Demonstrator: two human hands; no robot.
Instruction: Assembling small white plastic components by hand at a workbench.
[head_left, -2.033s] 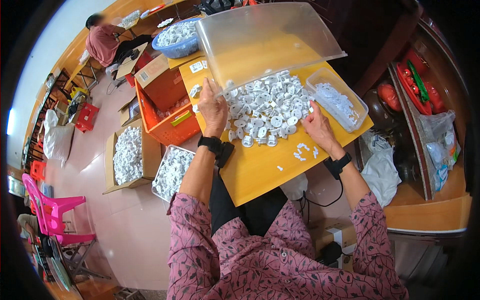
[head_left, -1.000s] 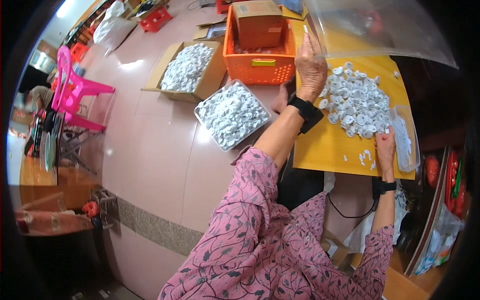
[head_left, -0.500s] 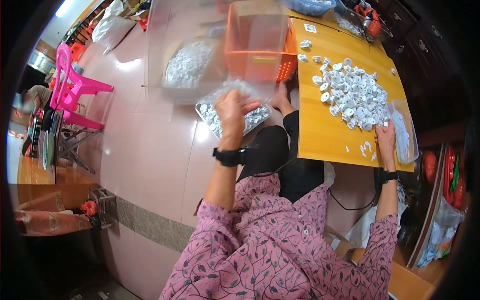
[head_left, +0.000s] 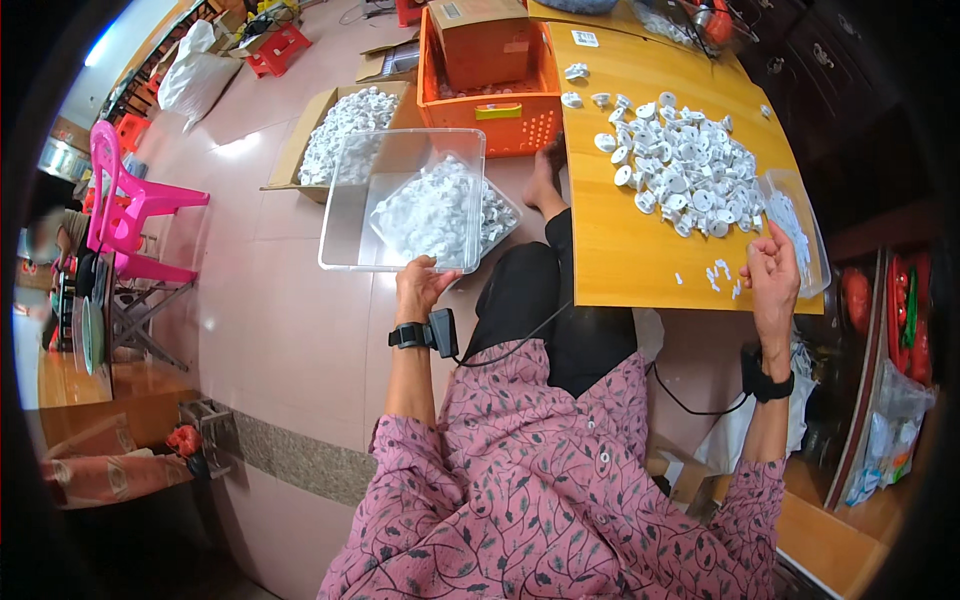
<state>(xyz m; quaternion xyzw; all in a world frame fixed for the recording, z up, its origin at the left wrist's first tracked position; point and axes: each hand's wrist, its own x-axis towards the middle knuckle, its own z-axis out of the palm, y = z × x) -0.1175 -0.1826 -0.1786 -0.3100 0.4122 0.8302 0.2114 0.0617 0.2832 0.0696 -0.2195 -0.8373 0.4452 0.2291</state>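
My left hand (head_left: 424,284) is closed on the near rim of a clear plastic box (head_left: 345,225), held tilted above the floor left of my legs. White plastic parts (head_left: 430,215) show through it; I cannot tell whether any lie inside. Under it, a shallow tray (head_left: 519,214) of similar parts sits on the floor. Over the table's right near corner my right hand (head_left: 772,268) has curled fingers; what they hold, if anything, is hidden. It is beside a clear tub (head_left: 812,250) of narrow white pieces. Small white pieces (head_left: 720,270) lie left of it, below a heap of round white parts (head_left: 690,170).
A yellow wooden table (head_left: 605,270) stands at right. Beyond the box are a cardboard carton (head_left: 290,160) full of white parts and an orange crate (head_left: 520,125) with a brown box inside. A pink chair (head_left: 130,195) is at far left. A black cable (head_left: 520,345) runs from my left wristband.
The clear box has come down from over the carton and crate, toward me; my left hand now grips its near rim. My right hand has lifted slightly beside the tub. My view has shifted slightly.
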